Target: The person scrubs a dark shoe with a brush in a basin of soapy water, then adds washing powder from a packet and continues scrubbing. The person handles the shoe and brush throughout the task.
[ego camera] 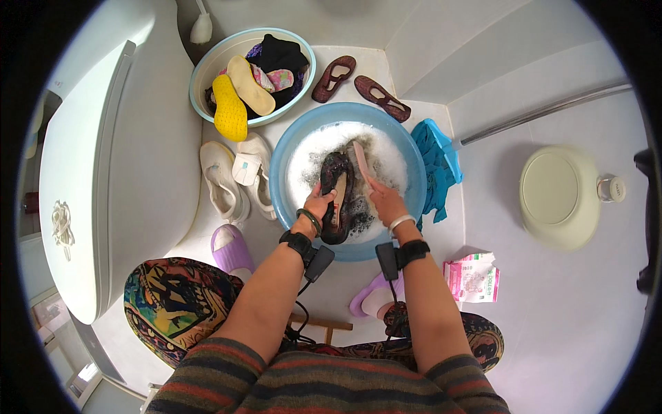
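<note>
A blue plastic basin (285, 207) full of white suds stands on the floor before me. Over the foam, my left hand (317, 203) grips a dark patterned slip-on shoe (337, 168) by its side, thumb inside the opening. The shoe's toe points away from me and its pale insole shows. My right hand (385, 202) holds a pink-backed scrubbing brush (362, 158) by the handle. Its bristles face the shoe's right side; whether they touch it I cannot tell. Greyish foam and dark water lie around the shoe.
An oval tub (199, 98) holds clothes, a yellow insole (230, 106) and a cream insole (247, 83). White shoes (223, 181) stand left of the basin, maroon shoes (331, 80) behind it. Blue cloth (432, 171) lies to the right, near a printed packet (473, 277). A wooden stool (331, 326) shows below.
</note>
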Available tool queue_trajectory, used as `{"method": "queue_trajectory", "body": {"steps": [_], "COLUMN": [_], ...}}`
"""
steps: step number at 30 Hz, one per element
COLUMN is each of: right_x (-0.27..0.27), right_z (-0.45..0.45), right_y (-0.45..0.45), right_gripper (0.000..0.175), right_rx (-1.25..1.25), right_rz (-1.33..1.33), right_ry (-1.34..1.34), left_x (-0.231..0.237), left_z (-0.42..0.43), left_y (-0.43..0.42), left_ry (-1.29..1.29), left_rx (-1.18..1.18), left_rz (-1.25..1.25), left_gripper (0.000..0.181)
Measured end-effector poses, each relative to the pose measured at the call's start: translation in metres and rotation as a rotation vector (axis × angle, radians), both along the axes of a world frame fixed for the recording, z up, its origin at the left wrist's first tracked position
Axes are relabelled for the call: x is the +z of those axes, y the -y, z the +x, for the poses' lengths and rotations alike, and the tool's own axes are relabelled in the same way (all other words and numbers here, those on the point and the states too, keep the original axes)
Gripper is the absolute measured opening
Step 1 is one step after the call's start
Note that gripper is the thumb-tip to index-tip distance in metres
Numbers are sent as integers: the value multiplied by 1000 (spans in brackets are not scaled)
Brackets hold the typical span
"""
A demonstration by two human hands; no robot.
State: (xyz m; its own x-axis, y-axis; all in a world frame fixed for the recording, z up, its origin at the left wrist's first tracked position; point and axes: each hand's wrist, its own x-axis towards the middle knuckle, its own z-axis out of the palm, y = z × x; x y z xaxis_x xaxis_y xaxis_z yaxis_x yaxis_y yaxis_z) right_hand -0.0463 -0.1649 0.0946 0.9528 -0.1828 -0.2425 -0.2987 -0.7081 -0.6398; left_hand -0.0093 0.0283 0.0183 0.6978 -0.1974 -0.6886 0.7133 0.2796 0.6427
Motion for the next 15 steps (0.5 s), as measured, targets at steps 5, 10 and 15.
{"method": "queue_trajectory", "body": {"steps": [5,10,15], "right_x": [37,50,58], "right_z": [-41,5,2], "right_y": [-49,-58,-65], "right_gripper": [44,21,23], "right_rx": [234,156,312], "right_rz": [-221,-438,-538], "right_ry": [-249,-147,-244], "left_x": [0,22,22], "left_z": [3,-16,-9], "left_y": [3,25,26], "left_ry": [-91,23,-2], "left_rx": [18,-44,233], "left_rz": [137,78,47], "left_gripper": [76,64,59]}}
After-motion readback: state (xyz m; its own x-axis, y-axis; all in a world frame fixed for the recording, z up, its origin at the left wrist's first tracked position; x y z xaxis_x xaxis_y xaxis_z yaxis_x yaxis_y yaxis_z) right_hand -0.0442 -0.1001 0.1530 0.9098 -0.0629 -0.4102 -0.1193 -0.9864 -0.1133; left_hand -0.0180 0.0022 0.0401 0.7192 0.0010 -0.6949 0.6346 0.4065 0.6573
